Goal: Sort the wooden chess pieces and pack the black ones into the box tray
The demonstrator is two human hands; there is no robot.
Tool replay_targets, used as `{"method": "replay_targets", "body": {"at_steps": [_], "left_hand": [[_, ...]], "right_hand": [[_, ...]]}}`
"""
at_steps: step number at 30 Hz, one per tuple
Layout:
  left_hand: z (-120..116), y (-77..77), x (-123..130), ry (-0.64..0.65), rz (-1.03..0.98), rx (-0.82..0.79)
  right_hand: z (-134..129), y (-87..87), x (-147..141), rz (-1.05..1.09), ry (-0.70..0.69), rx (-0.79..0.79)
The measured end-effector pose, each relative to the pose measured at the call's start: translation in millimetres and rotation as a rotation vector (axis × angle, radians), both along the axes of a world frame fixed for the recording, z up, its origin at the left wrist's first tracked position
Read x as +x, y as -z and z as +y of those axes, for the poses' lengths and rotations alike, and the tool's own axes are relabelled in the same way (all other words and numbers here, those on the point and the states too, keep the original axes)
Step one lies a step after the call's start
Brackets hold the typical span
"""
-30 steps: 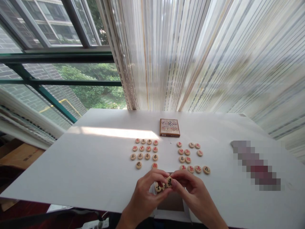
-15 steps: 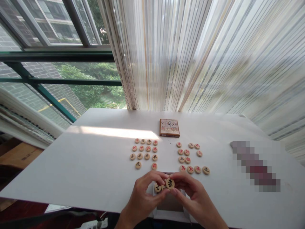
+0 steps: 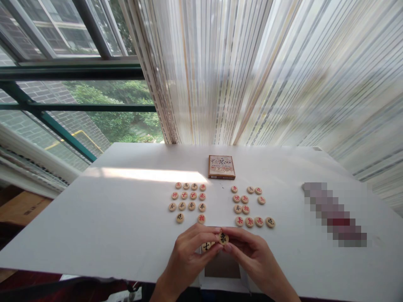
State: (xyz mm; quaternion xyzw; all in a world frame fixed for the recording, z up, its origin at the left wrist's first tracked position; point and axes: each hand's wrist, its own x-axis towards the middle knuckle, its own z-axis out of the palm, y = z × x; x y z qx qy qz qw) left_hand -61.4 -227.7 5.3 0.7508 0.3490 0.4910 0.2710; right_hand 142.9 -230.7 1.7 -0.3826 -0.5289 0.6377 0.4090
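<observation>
Over the box point(image 3: 222, 284), 1 black-lettered disc point(image 3: 223, 238) sits between the left hand point(image 3: 190, 251) and right hand point(image 3: 253, 249), fingertips of both narrowed on it; round, no long axis, neither hand clearly nearer.

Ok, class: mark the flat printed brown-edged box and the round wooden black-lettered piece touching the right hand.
Flat printed brown-edged box point(image 3: 221, 165): head view, on its top.
Round wooden black-lettered piece point(image 3: 223, 238): head view, lettered face.
</observation>
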Motion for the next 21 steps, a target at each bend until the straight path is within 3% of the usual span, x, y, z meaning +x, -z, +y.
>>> {"method": "replay_targets", "body": {"at_steps": [11, 21], "left_hand": [[2.3, 1.2, 0.0, 0.005, 0.007, 0.063], [-8.2, 3.6, -11.3, -0.046, 0.096, 0.022]], "right_hand": [[-1.1, -4.5, -0.4, -0.114, 0.031, 0.102], [1.3, -4.0, 3.7, -0.16, 0.09, 0.151]]}}
